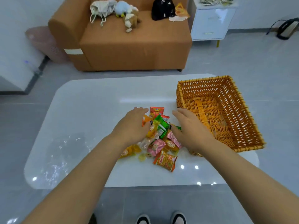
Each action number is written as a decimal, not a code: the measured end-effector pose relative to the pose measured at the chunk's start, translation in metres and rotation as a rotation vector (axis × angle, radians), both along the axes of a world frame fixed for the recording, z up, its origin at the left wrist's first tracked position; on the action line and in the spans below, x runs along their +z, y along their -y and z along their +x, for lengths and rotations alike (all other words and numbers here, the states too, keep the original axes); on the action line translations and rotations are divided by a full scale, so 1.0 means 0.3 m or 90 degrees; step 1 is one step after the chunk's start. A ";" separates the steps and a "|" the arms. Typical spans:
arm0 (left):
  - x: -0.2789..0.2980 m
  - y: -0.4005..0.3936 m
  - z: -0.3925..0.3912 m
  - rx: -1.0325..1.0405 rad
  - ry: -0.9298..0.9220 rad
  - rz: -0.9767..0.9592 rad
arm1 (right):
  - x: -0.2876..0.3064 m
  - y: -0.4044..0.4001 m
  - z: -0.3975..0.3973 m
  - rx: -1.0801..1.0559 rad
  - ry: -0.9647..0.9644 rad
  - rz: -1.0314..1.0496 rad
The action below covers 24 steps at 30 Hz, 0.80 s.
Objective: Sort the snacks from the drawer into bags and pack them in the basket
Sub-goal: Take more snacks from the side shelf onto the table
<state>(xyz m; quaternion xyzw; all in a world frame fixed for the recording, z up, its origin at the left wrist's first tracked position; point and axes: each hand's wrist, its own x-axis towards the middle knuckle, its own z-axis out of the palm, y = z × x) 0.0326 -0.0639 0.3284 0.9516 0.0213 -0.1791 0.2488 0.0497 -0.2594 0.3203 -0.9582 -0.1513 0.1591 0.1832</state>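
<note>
White glossy table (90, 120) sits in the middle of a grey tiled floor, with a brown sofa (132, 46) behind it and a small white cabinet (212, 21) off to the right of the sofa. On the sofa there's a cloth drawstring bag (101, 9), a couple of plush toys (127, 13), a black bag (162, 8) and a pizza-slice shaped thing (181, 11).

Snack pile (159, 139) is on the table, near the front edge and roughly centre. It's a mix of small packets: a red one at the far end, green ones in the middle, pink ones lower down, yellow see-through wrappers on the left and an orange packet of stick snacks (165, 160) at the near end, lying flat a bit apart from the heap.

Woven orange basket (242, 126) is just to the right of the pile, sitting on the table's right end with nothing showing inside it.

Left hand (133, 126) is on the left side of the pile, fingers mostly straight and spread, palm down, thumb tucked against the yellow wrappers. Doesn't look like it's gripping anything, more pressing against the heap. Right hand (188, 126) mirrors it on the right side, fingers straight and pointing away, thumb touching the green packets, back of the hand near the basket's wall. Nothing pinched there either as far as I can see.

Toes of two black and white shoes (161, 218) poke out at the bottom.
</note>
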 end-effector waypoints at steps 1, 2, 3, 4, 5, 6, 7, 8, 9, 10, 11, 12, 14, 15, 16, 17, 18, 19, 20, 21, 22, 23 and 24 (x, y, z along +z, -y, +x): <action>0.038 0.014 -0.020 -0.004 -0.012 -0.013 | 0.041 0.013 -0.015 -0.008 -0.014 -0.005; 0.067 0.029 -0.040 -0.007 -0.020 -0.020 | 0.074 0.027 -0.027 -0.011 -0.025 -0.009; 0.091 0.042 -0.058 -0.007 -0.026 -0.027 | 0.101 0.041 -0.036 -0.011 -0.031 -0.016; 0.110 0.056 -0.072 -0.004 -0.033 -0.036 | 0.125 0.057 -0.042 -0.012 -0.036 -0.023; 0.127 0.070 -0.079 -0.002 -0.037 -0.043 | 0.145 0.074 -0.044 -0.015 -0.040 -0.030; 0.141 0.086 -0.082 -0.001 -0.039 -0.046 | 0.159 0.093 -0.044 -0.019 -0.044 -0.036; 0.150 0.102 -0.080 0.000 -0.039 -0.045 | 0.167 0.112 -0.041 -0.021 -0.044 -0.037; 0.157 0.123 -0.074 0.000 -0.038 -0.041 | 0.168 0.136 -0.035 -0.023 -0.044 -0.036; 0.163 0.146 -0.064 0.002 -0.038 -0.037 | 0.167 0.162 -0.027 -0.027 -0.045 -0.033; 0.166 0.172 -0.052 0.007 -0.040 -0.036 | 0.161 0.194 -0.016 -0.035 -0.049 -0.032; 0.169 0.209 -0.039 0.011 -0.044 -0.040 | 0.155 0.236 -0.002 -0.042 -0.055 -0.031; 0.171 0.249 -0.028 0.014 -0.052 -0.045 | 0.145 0.281 0.012 -0.046 -0.065 -0.029; 0.176 0.343 -0.007 0.022 -0.064 -0.048 | 0.126 0.376 0.049 -0.044 -0.083 -0.030; 0.178 0.393 0.005 0.029 -0.069 -0.048 | 0.121 0.423 0.072 -0.038 -0.090 -0.033; 0.180 0.446 0.016 0.040 -0.070 -0.050 | 0.117 0.467 0.094 -0.030 -0.098 -0.038; 0.181 0.499 0.028 0.053 -0.068 -0.055 | 0.114 0.510 0.118 -0.021 -0.105 -0.041; 0.182 0.550 0.041 0.064 -0.067 -0.063 | 0.111 0.550 0.143 -0.011 -0.110 -0.044; 0.182 0.599 0.057 0.071 -0.068 -0.072 | 0.108 0.587 0.168 -0.001 -0.114 -0.046; 0.180 0.644 0.072 0.076 -0.071 -0.081 | 0.107 0.622 0.195 0.010 -0.118 -0.050; 0.176 0.684 0.086 0.083 -0.074 -0.089 | 0.105 0.654 0.222 0.022 -0.124 -0.057; 0.172 0.719 0.099 0.092 -0.080 -0.098 | 0.101 0.684 0.248 0.031 -0.130 -0.062; 0.168 0.751 0.114 0.100 -0.088 -0.103 | 0.099 0.712 0.274 0.038 -0.135 -0.063; 0.164 0.776 0.130 0.105 -0.096 -0.102 | 0.095 0.738 0.299 0.041 -0.141 -0.062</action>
